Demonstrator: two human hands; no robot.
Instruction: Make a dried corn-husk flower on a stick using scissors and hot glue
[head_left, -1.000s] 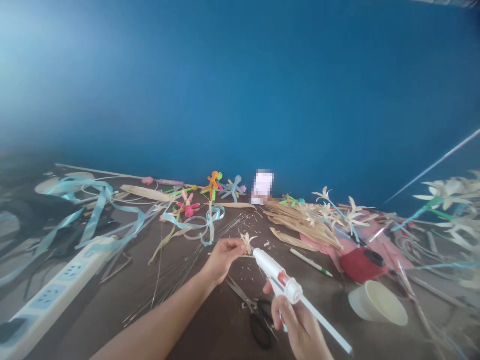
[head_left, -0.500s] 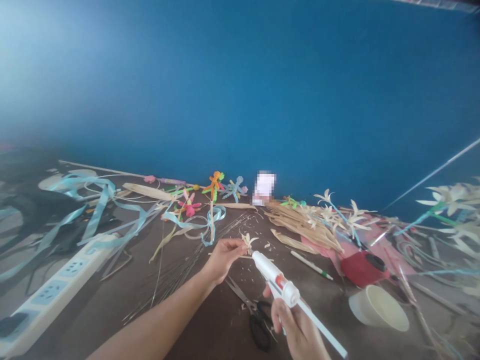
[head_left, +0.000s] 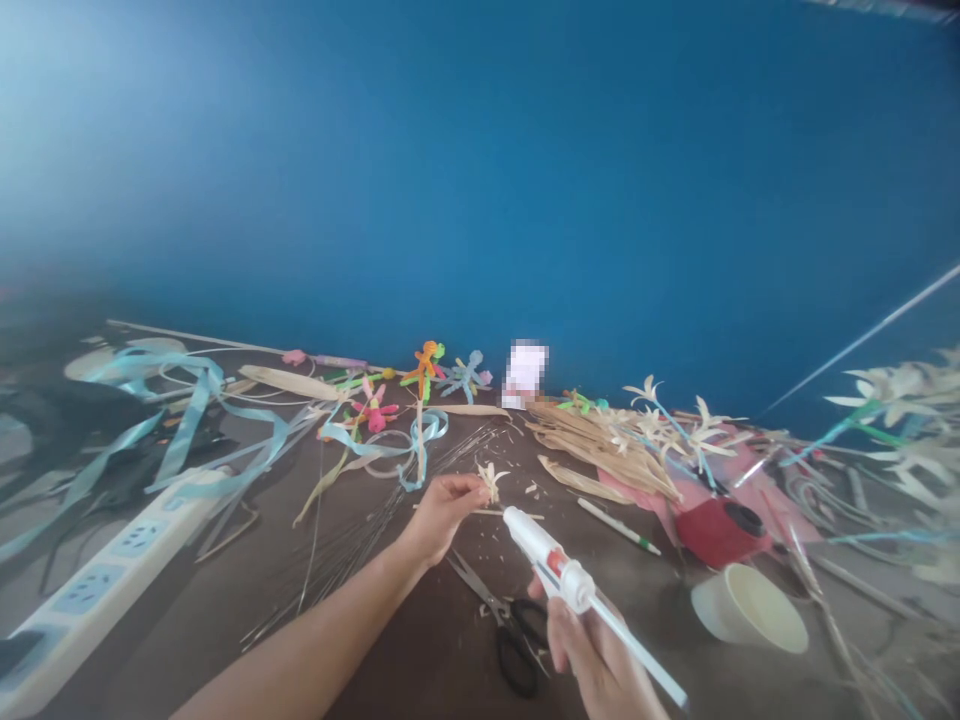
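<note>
Between the fingertips of my left hand (head_left: 444, 510) is a small cream flower (head_left: 491, 482) with narrow curled petals. My right hand (head_left: 589, 640) is wrapped round a white glue gun (head_left: 551, 562), a long glue stick jutting from its back end. The gun's nozzle points up and left, a short gap below and right of the flower. A thin pale stick (head_left: 517, 515) lies on the table just beneath the flower. Black-handled scissors (head_left: 495, 608) rest open on the table between my two arms.
A white power strip (head_left: 112, 580) and light-blue ribbon (head_left: 199, 400) occupy the left. Pipe-cleaner figures (head_left: 426, 365) stand by the blue wall. Dried husks (head_left: 600, 445), a marker (head_left: 619, 527), a red object (head_left: 721, 532), a cream cup (head_left: 750, 607) and finished-looking flowers (head_left: 705, 430) lie right.
The glue gun's nozzle, close against the flower earlier, now sits slightly apart from it. My left hand still pinches the flower, and the view has shifted a little.
</note>
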